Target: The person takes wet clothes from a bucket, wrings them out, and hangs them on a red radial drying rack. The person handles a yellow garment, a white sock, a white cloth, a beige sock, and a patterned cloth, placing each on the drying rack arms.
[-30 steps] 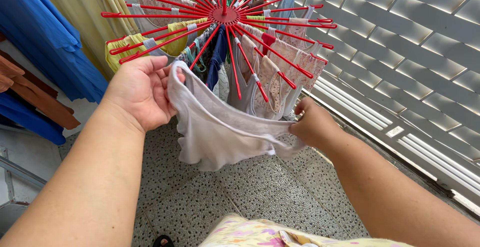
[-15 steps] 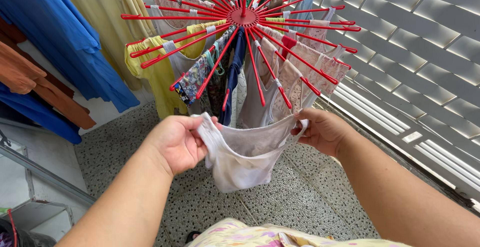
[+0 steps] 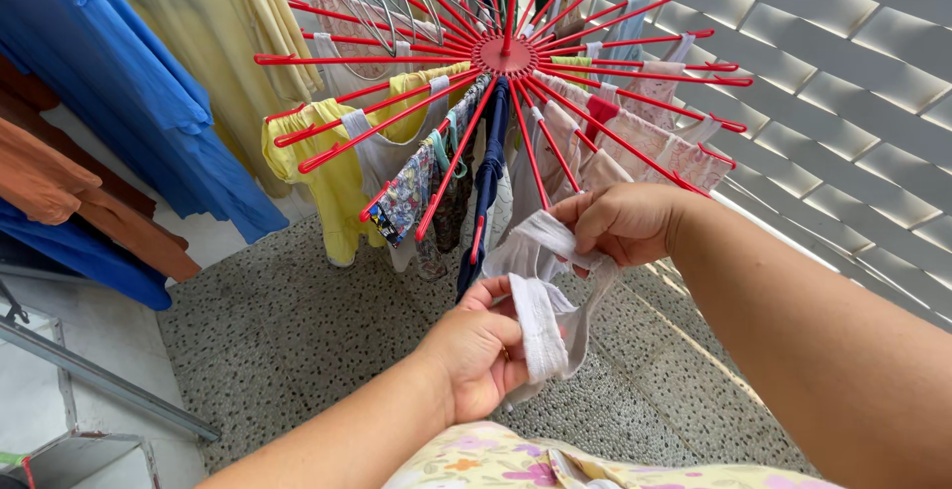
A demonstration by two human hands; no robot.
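- Blue garment (image 3: pixel 119 82) hung at 10 o'clock, broad smooth drape; orange garment (image 3: pixel 59 191) just below it at 9 o'clock. Floor (image 3: pixel 288 340) was speckled pebble-textured tile.
- Red radial drying rack (image 3: pixel 506 55) at 12 o'clock: thin stiff plastic spokes from a round hub, hooked tips. Yellow top (image 3: pixel 327 172), patterned smalls and pink lace pieces hung from it.
- White cloth garment (image 3: pixel 540 301) sat centre frame, under the rack's 6 o'clock spokes, bunched between both hands. Thin, soft, slightly ribbed at the band. Judged very light, limp, not slippery, not fragile; best pinched at the thicker banded edge.
- Right hand (image 3: pixel 620 221), at 1 o'clock of the cloth: fingers curled closed, pinching the upper fold.
- Left hand (image 3: pixel 476 350), at 7 o'clock of it: closed loosely, thumb pressing the band against the fingers.
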